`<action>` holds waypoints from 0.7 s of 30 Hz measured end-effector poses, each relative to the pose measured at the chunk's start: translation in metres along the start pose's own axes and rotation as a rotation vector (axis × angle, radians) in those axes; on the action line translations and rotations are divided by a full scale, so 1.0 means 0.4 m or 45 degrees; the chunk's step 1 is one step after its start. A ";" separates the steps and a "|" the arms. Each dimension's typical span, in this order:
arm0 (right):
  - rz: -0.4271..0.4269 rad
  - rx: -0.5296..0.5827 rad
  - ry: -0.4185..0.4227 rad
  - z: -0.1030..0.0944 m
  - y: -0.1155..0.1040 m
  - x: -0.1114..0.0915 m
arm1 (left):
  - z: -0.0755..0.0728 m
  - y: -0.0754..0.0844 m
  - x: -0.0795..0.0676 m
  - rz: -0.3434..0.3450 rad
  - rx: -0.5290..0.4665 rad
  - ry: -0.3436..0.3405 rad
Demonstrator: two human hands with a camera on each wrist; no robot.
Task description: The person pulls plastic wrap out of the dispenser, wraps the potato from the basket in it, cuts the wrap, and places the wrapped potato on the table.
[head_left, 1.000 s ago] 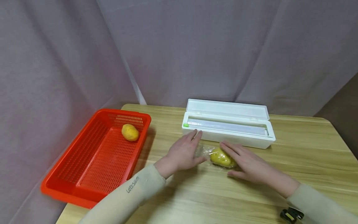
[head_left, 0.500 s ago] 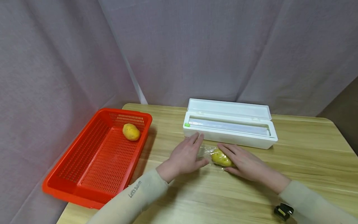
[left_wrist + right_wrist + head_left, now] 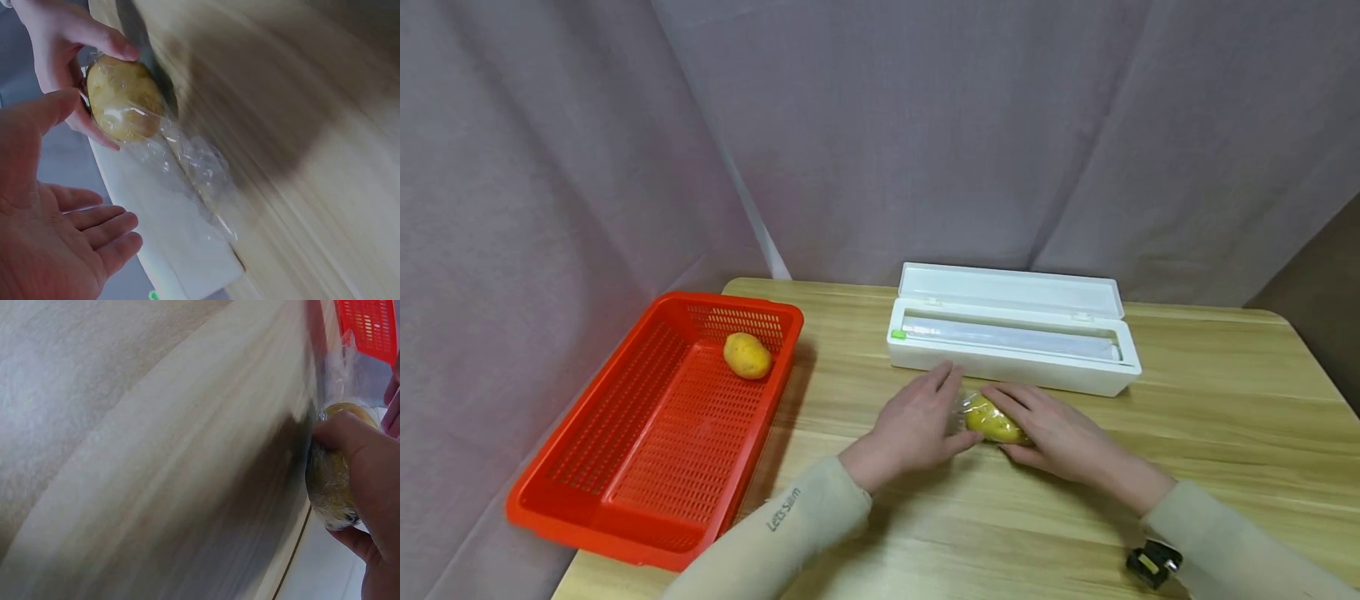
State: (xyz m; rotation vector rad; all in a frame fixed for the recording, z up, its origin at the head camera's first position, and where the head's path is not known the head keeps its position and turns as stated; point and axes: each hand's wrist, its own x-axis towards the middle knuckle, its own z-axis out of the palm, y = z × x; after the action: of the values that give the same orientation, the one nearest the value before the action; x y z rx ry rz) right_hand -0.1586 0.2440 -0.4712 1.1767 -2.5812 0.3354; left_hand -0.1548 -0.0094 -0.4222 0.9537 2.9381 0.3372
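Note:
A potato (image 3: 988,419) wrapped in clear cling film lies on the wooden table in front of the white film box. My right hand (image 3: 1056,433) grips it from the right, thumb on the near side and fingers over the far side. From the potato's left end a crumpled tail of cling film (image 3: 200,169) sticks out, as the left wrist view shows. My left hand (image 3: 917,421) is beside that tail, fingers extended and thumb apart, its thumb tip close to the potato. In the left wrist view, its palm (image 3: 47,250) holds nothing.
Behind the hands stands the white box (image 3: 1015,369), its lid (image 3: 1007,290) raised, with a film roll (image 3: 1007,333) inside. A red basket (image 3: 760,425) holding an unwrapped potato (image 3: 747,356) is at the left. Grey curtain (image 3: 880,142) hangs behind the table.
My left hand has moved right, up to the potato's left end, over the film tail. My right hand has moved left and closed round the potato.

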 end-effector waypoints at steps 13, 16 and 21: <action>-0.021 -0.001 0.134 -0.058 -0.006 -0.008 | 0.024 0.041 0.021 0.012 -0.155 0.244; -0.037 0.003 0.176 -0.071 -0.007 -0.009 | 0.029 0.037 0.021 0.044 -0.149 0.270; -0.044 0.006 0.222 -0.088 -0.012 -0.004 | 0.039 0.031 0.018 0.105 -0.117 0.299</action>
State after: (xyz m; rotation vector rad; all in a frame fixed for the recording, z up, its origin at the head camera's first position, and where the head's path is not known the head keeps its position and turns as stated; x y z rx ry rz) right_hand -0.1481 0.2534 -0.4385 1.1389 -2.4089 0.4168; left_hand -0.1520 0.0076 -0.4344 1.0949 3.0608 0.6225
